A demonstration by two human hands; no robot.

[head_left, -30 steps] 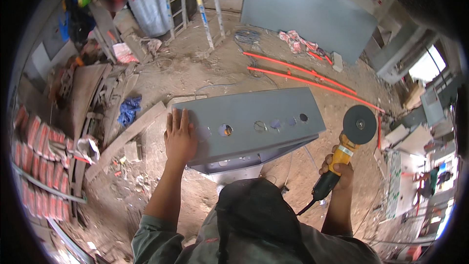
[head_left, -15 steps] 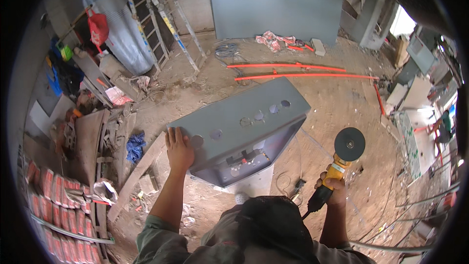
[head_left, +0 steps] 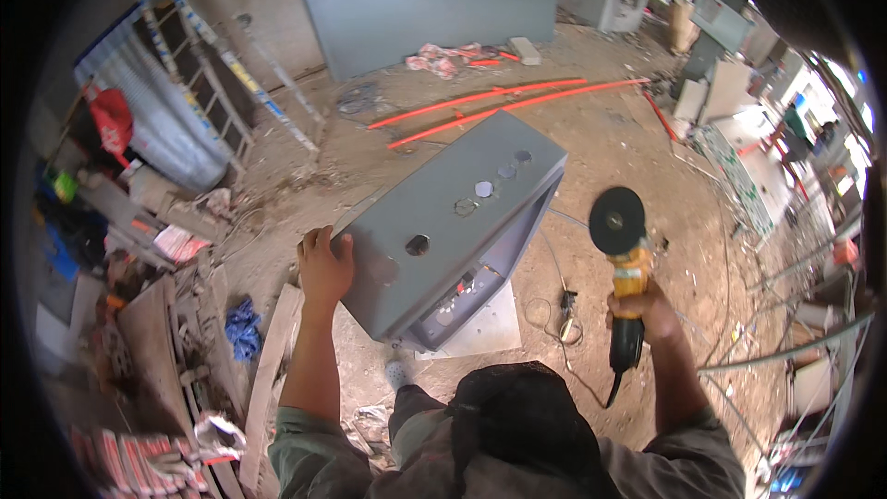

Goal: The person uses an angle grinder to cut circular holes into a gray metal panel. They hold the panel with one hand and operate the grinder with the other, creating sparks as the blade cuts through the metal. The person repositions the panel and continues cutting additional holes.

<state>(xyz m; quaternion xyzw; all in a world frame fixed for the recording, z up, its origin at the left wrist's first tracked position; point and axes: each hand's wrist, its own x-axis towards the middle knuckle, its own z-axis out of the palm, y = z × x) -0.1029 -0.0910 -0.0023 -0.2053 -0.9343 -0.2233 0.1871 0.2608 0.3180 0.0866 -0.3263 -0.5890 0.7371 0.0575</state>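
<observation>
A grey metal box stands in front of me, its top side pierced by a row of round holes and its open face toward me at the right. On the box's left end rests my left hand, fingers over the edge. My right hand is wrapped round a yellow and black angle grinder, held up off the floor to the right of the box. Its dark disc points away from me, apart from the box. Inside the box, small parts in red and black show partly.
Under the box lies a pale board. A plug and cord lie between box and grinder. Orange pipes cross the floor beyond. A ladder and wood planks stand or lie at left; a large grey panel leans behind.
The box has turned, its far right end swinging away from me, with my left hand still on it. My view has shifted right. The grinder now points more straight ahead.
</observation>
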